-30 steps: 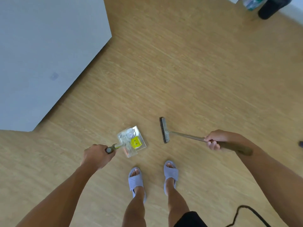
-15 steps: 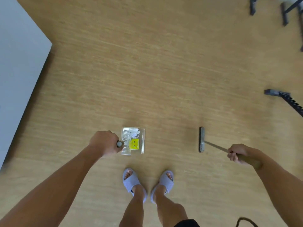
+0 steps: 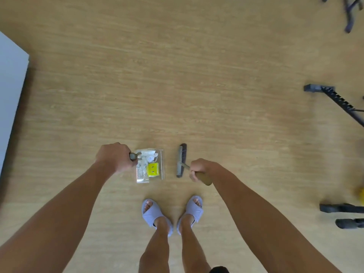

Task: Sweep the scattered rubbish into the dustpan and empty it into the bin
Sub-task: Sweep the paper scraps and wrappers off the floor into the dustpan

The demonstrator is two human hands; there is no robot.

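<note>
Evidently the sweeping is done and the carry to the bin is the step in hand, judging by the loaded pan and the bare floor (image 3: pixel 177 75) around it. Furthest left, the left hand (image 3: pixel 114 157) is closed in a full fist round the grey handle of the dustpan (image 3: pixel 142 176), which sticks out to that hand's right, level and above the floor. It is a clear plastic pan with a ribbed back edge; in it lie the rubbish (image 3: pixel 150 157), some crumpled white bits towards the far side, and a yellow packet (image 3: pixel 153 169) with two dark dots nearer the person. Just right of the pan, apart from it, hangs the brush (image 3: pixel 181 160), its dark bristle head turned end-on. The right hand (image 3: pixel 199 170) is wrapped tight round its tan handle, the butt poking out behind the fist. Below both hands are the person's feet in pale slippers (image 3: pixel 155 215). No bin shows anywhere, so the next move calls for finding it while keeping the pan level, since the light scraps could slide off its open lip.
</note>
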